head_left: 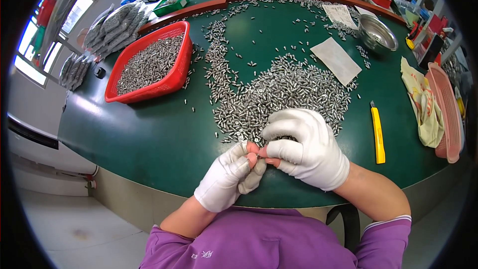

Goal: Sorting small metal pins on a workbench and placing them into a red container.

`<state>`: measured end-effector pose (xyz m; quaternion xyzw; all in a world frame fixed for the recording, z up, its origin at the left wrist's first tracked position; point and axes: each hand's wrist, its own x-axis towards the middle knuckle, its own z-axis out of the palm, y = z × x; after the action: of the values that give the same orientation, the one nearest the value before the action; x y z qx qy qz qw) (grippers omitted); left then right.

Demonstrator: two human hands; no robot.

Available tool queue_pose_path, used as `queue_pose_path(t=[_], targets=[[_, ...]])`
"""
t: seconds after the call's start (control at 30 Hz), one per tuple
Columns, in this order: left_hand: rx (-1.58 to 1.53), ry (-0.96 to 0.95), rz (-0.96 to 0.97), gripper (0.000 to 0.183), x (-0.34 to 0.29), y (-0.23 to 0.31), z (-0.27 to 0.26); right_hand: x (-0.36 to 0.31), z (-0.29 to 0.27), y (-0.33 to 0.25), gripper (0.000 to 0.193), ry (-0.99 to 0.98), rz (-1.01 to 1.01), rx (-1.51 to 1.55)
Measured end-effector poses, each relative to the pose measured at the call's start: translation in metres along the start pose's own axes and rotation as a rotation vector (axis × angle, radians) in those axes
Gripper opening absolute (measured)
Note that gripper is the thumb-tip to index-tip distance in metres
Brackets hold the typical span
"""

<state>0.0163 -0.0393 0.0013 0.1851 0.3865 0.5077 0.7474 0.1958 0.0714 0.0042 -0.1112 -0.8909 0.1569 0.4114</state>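
Both my hands wear white gloves with bare fingertips and meet at the table's near edge. My left hand (230,173) is closed, its thumb and finger pinched on a tiny metal part (259,156) that is mostly hidden. Against the same spot press the thumb and forefinger of my right hand (309,149), its other fingers curled above. Just beyond them spreads a large pile of small silvery metal parts (279,89), short and pointed like little fittings. Some parts lie under and beside my right hand.
A red basket (186,45) full of the same parts stands at left. To the right lie a yellow utility knife (377,134), a paper sheet (336,61), a steel bowl (377,34), a cloth (422,104) and a pink basket (445,114). Filled grey bags (114,25) sit far left.
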Motion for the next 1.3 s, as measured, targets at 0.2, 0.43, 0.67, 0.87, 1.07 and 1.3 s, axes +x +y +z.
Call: queue_pose_path(t=[0.2, 0.43, 0.67, 0.87, 1.07, 1.3], targets=[[-0.011, -0.113, 0.009, 0.021, 0.001, 0.0, -0.008, 0.002, -0.002, -0.001, 0.022, -0.012, -0.005, -0.018], [-0.056, -0.124, 0.069, 0.02, 0.0, -0.002, -0.009, 0.001, 0.0, 0.007, 0.015, -0.114, 0.079, -0.19], [-0.043, -0.134, 0.063, 0.021, 0.001, -0.001, -0.008, 0.007, 0.001, 0.002, 0.018, -0.213, 0.05, -0.26], [-0.04, -0.13, 0.085, 0.02, 0.002, -0.004, -0.007, 0.005, 0.004, 0.002, 0.017, -0.194, 0.061, -0.275], [0.169, -0.038, 0.067, 0.016, -0.001, 0.001, 0.008, 0.004, -0.004, -0.008, 0.02, -0.064, 0.169, 0.019], [0.2, -0.036, 0.043, 0.016, -0.001, 0.0, 0.004, 0.002, -0.003, -0.003, 0.022, -0.025, 0.166, 0.161]])
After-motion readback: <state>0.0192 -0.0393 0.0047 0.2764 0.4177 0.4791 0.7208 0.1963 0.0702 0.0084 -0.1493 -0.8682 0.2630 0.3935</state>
